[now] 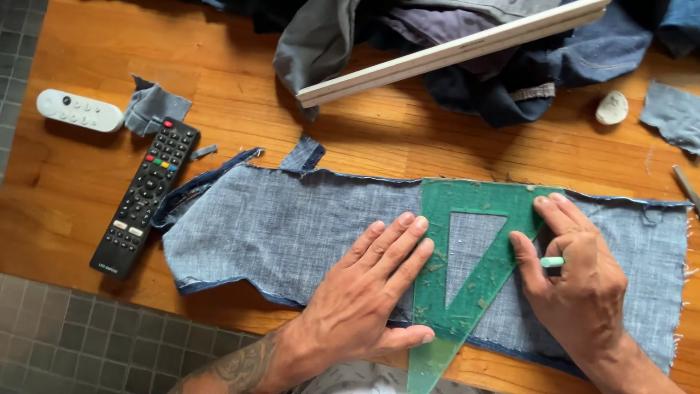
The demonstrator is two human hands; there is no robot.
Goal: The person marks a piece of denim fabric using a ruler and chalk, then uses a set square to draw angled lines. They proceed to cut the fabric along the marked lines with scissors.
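Far left on the wooden floor [87, 204] there's a small white remote [79, 110], a grey fabric scrap [154, 107] beside it and a long black remote with coloured buttons [146, 197], its lower end right at the grey tile edge [73, 335]. The black remote sits just off the left end of the long pale blue denim piece [292, 226], which lies flat across the middle.

Left hand [364, 299] is spread flat, fingers open, pressing the denim and the left edge of the green see-through plastic triangle ruler [467, 255], gripping nothing. Right hand [580, 281] is on the ruler's right side, its grip pinched shut on a small mint-green chalk stick [552, 261].

Up top a dark clothes pile [467, 51] with a pale wooden slat [452, 51] crowds the space. Bare floor runs between pile and denim. Far right: a white chalk lump [612, 107] and another denim scrap [674, 113].
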